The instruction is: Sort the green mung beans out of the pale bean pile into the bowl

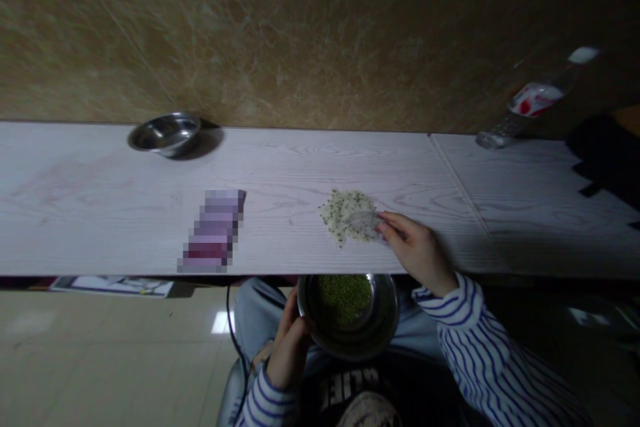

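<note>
My left hand (291,340) grips the left rim of a steel bowl (386,320), which sits over my lap just below the table's front edge. Inside it lies a heap of green beans, likely mung beans (345,297). On the table is a spread pile of white grains, like rice, mixed with green beans (345,203). My right hand (417,243) pinches a clear, thin plastic piece (363,220) between thumb and fingers, over the right side of that pile. Its exact shape is hard to make out.
A second steel bowl (167,135) stands at the back left near the wall. A pixelated flat object (213,230) lies left of the pile. At the back right a plastic bottle (533,101) stands beside a dark item (607,157). A cable (230,320) hangs below the table.
</note>
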Tool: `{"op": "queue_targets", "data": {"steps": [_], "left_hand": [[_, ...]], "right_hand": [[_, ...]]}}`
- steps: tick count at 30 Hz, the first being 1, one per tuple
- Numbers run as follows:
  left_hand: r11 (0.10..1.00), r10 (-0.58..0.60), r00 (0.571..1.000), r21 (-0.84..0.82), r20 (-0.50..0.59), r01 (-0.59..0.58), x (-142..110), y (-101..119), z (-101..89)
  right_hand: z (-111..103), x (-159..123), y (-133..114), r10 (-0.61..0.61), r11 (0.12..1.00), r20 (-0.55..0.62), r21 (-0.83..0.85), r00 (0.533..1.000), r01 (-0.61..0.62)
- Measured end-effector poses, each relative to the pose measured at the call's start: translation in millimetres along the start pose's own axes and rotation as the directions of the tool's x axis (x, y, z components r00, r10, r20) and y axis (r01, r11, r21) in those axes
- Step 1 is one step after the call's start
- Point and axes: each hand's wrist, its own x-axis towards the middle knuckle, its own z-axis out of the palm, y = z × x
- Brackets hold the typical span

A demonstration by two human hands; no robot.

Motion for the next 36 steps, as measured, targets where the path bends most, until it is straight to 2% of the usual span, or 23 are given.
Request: {"op": "queue_targets", "data": {"steps": [8, 11, 17, 20, 23, 30, 36], "left_hand": [[0.999, -0.031, 0.998, 0.022, -0.052, 0.032, -2.5, 1.5, 0.8], [1.0, -0.024, 0.999, 0.012, -0.036, 0.025, -1.3, -0.9, -0.7], [1.0, 0.002, 1.0, 0.019, 0.014, -0.002, 2.4, -4.7, -4.4], [0.998, -0.031, 0.999, 0.049, 0.018, 0.03, 2.4, -3.2, -4.5], [0.997, -0.015, 0.999, 0.07, 0.03, 0.013, 1.4, -1.4, -4.5], [0.999, -0.005, 1.0, 0.049, -0.001, 0.005, 0.8, -2.9, -4.9], [0.997, -0.019, 1.0, 0.069, 0.012, 0.019, 2.1, -6.9, -6.4]], "right_hand": [[-3.4, -9.6, -12.3, -0.04, 0.998, 0.104, 0.06, 0.994, 0.033], [-8.3, -12.6, -16.0, -0.06, 0.997, 0.132, 0.055, 0.989, 0.053], [-14.3, -14.9, -12.9, -0.037, 0.998, 0.118, 0.05, 0.992, 0.031], [-10.5, -15.2, -10.6, -0.041, 0.997, 0.117, 0.065, 0.992, 0.034], [-5.5, -16.5, -12.7, -0.063, 0.997, 0.121, 0.058, 0.991, 0.056], [-9.4, -23.7, -21.5, -0.111, 0.994, 0.167, 0.03, 0.98, 0.107], [-18.9, -26.9, -9.0, -0.031, 0.999, 0.146, 0.029, 0.989, 0.027]]}}
